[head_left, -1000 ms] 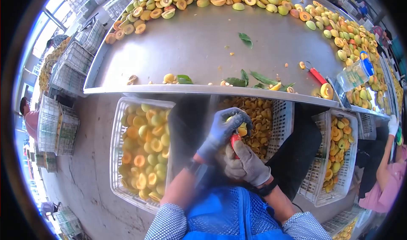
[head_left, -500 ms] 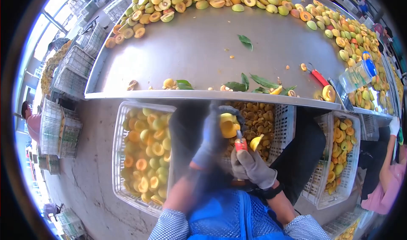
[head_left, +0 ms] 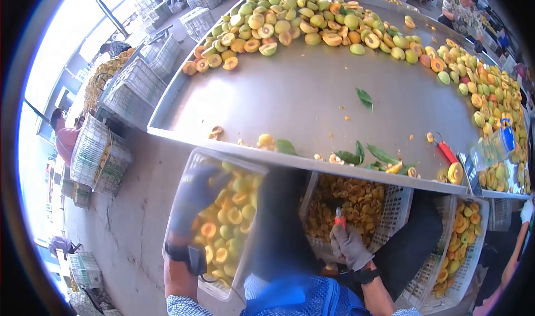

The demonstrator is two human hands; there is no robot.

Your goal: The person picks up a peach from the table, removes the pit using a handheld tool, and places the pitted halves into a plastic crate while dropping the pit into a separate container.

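Observation:
My left hand (head_left: 196,193), in a dark blue glove and smeared by motion, is over the left side of a white crate (head_left: 243,280) filled with halved, yellow-green apricot-like fruit (head_left: 234,218). Whether it holds anything does not show. In a grey glove, my right hand (head_left: 351,249) is closed around a small red-handled tool (head_left: 339,220) whose metal tip points up and away from me. Beneath it, between my knees, stands a second crate (head_left: 397,215) with small brown-yellow pieces (head_left: 356,204), possibly pits.
A metal table (head_left: 278,98) spans the front, with piled fruit (head_left: 267,29) along its far and right sides. On it lie leaves (head_left: 365,98), another red-handled tool (head_left: 446,151) and a clear jar (head_left: 487,153). Another fruit crate (head_left: 476,249) stands right; co-workers (head_left: 462,9) sit beyond.
My left hand has moved left from the middle crate to the left fruit crate. The fruit between my hands is gone from there. My right hand still grips the tool. The view has shifted left.

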